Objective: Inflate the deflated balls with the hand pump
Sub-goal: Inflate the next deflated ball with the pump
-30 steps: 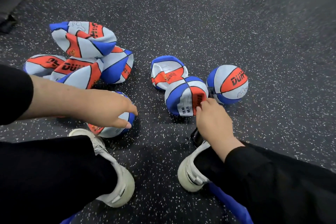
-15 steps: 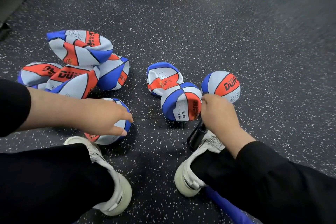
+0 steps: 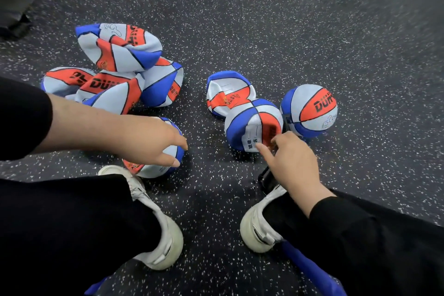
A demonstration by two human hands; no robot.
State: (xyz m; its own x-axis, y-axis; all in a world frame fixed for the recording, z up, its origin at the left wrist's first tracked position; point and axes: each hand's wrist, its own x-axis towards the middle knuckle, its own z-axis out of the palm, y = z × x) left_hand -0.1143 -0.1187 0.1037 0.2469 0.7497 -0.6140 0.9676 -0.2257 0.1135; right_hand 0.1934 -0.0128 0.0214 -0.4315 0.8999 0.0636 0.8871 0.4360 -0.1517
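Observation:
Several red, white and blue balls lie on the dark speckled floor. A pile of flat, folded balls (image 3: 120,55) sits at the left. Two crumpled balls (image 3: 228,94) (image 3: 249,125) lie in the middle, and a round, full ball (image 3: 310,110) stands to their right. My left hand (image 3: 153,142) lies over a part-filled ball (image 3: 153,168) by my left shoe, with thumb and fingers curved round it. My right hand (image 3: 293,163) grips the black hand pump (image 3: 265,179), most of it hidden under the hand. Its index finger touches the nearer crumpled ball.
My white shoes (image 3: 163,243) (image 3: 259,226) and black trouser legs fill the bottom of the view. A blue object (image 3: 310,269) lies beneath my right leg. A dark object (image 3: 14,24) sits at the far left edge. Bare floor stretches beyond the balls.
My right hand has stretched its index finger out onto the nearer crumpled ball. My left hand has stayed on its ball. The view has shifted slightly.

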